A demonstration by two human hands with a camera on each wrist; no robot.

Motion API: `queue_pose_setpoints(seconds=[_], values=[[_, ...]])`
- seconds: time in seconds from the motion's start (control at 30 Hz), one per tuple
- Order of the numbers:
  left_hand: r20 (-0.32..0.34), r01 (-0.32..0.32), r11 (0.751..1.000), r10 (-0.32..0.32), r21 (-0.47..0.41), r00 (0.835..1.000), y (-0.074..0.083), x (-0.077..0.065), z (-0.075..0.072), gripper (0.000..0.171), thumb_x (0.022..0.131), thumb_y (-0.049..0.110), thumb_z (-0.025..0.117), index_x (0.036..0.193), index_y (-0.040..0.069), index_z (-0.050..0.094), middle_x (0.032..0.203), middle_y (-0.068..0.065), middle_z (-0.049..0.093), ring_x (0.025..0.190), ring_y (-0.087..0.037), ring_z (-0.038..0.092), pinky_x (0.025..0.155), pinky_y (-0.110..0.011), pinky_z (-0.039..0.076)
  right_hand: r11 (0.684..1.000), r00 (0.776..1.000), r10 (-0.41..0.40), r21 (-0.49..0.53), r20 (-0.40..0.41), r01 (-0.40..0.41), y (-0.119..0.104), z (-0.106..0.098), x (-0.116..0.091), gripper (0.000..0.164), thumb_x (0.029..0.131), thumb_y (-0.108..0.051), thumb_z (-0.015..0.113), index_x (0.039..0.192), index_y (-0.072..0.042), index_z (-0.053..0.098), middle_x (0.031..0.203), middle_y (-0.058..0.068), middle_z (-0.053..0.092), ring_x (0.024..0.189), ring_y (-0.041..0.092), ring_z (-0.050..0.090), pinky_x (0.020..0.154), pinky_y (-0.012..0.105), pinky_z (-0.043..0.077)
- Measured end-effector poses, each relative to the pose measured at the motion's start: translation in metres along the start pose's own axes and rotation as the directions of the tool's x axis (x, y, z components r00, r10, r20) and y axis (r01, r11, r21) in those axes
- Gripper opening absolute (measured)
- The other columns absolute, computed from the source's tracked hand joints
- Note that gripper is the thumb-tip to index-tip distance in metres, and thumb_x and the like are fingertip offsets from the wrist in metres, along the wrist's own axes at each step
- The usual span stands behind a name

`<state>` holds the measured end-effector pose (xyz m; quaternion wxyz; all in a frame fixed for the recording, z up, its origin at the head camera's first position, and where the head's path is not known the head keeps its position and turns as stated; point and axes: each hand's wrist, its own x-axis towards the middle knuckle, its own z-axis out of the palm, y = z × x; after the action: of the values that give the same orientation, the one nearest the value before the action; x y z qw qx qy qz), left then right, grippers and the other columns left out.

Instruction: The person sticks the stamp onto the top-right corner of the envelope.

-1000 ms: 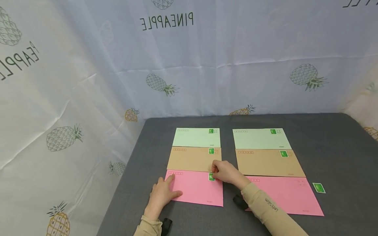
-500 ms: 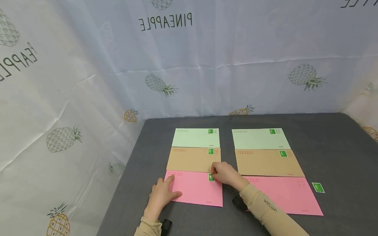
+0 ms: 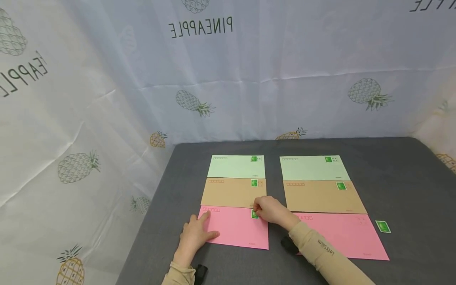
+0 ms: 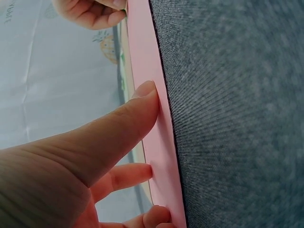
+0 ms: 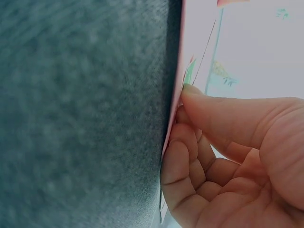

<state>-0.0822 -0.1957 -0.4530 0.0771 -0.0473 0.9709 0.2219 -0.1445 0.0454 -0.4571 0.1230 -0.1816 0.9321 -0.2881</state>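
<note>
My left hand [image 3: 194,234] rests spread on the left part of a pink envelope [image 3: 235,233], thumb and fingertips pressing its paper. At that envelope's upper right corner lies a green stamp [image 3: 254,214] with a white border. My right hand [image 3: 272,209] pinches the stamp's right side between thumb and curled fingers, covering part of it. In the right wrist view, a sliver of the green stamp [image 5: 189,71] shows beyond the thumb tip, close over the pink paper. The left wrist view has the left thumb [image 4: 142,102] flat on the pink envelope's near edge.
Above the pink envelope lie a brown envelope [image 3: 228,192] and a light green envelope [image 3: 235,168], each stamped. A second column has a light green [image 3: 310,170], a brown [image 3: 320,200] and a pink envelope [image 3: 356,241], partly under my right sleeve. A loose green stamp [image 3: 383,227] lies right of it.
Both hands stay almost in place. The right fingers have shifted very slightly over the stamp, covering a little more of its right side.
</note>
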Motion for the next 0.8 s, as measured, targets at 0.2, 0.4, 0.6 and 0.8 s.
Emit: queue_pose_setpoints(seconds=[0.2, 0.4, 0.6, 0.8], values=[[-0.002, -0.014, 1.0, 0.014, -0.006, 1.0, -0.0002, -0.001, 0.0007, 0.069, 0.067, 0.035, 0.081, 0.127, 0.01, 0.057, 0.102, -0.026, 0.053, 0.081, -0.043, 0.054, 0.063, -0.061, 0.044, 1.0, 1.0, 0.002, -0.015, 0.001, -0.001, 0.0004, 0.0003, -0.0006, 0.011, 0.079, 0.0, 0.066, 0.075, -0.008, 0.061, 0.066, -0.001, 0.053, 0.059, 0.011, 0.045, 0.051, 0.021, 0.036], [-0.005, -0.013, 1.0, 0.013, -0.012, 1.0, 0.0005, -0.0021, -0.0001, 0.069, 0.067, 0.034, 0.081, 0.126, 0.01, 0.057, 0.103, -0.027, 0.053, 0.082, -0.043, 0.054, 0.064, -0.061, 0.044, 0.995, 0.999, -0.031, -0.1, -0.027, 0.028, -0.0001, 0.0014, -0.0013, 0.011, 0.079, 0.0, 0.066, 0.073, -0.008, 0.061, 0.07, 0.001, 0.051, 0.064, 0.012, 0.043, 0.056, 0.024, 0.038], [0.0, -0.009, 1.0, 0.009, -0.011, 1.0, 0.0007, -0.0019, -0.0001, 0.069, 0.067, 0.035, 0.081, 0.127, 0.01, 0.057, 0.103, -0.027, 0.053, 0.082, -0.043, 0.053, 0.064, -0.061, 0.044, 0.979, 0.993, -0.11, -0.174, -0.033, 0.103, -0.0005, 0.0042, -0.0026, 0.01, 0.08, 0.002, 0.065, 0.075, -0.006, 0.062, 0.071, 0.002, 0.052, 0.065, 0.012, 0.043, 0.06, 0.026, 0.039], [0.008, -0.003, 1.0, 0.003, -0.013, 1.0, 0.0003, -0.001, -0.0005, 0.07, 0.067, 0.035, 0.081, 0.128, 0.01, 0.056, 0.102, -0.026, 0.053, 0.081, -0.042, 0.053, 0.064, -0.061, 0.044, 0.989, 0.996, -0.086, -0.125, -0.033, 0.081, -0.0005, 0.0023, -0.0045, 0.008, 0.073, -0.002, 0.068, 0.076, -0.007, 0.062, 0.071, 0.001, 0.051, 0.064, 0.012, 0.042, 0.058, 0.024, 0.037]])
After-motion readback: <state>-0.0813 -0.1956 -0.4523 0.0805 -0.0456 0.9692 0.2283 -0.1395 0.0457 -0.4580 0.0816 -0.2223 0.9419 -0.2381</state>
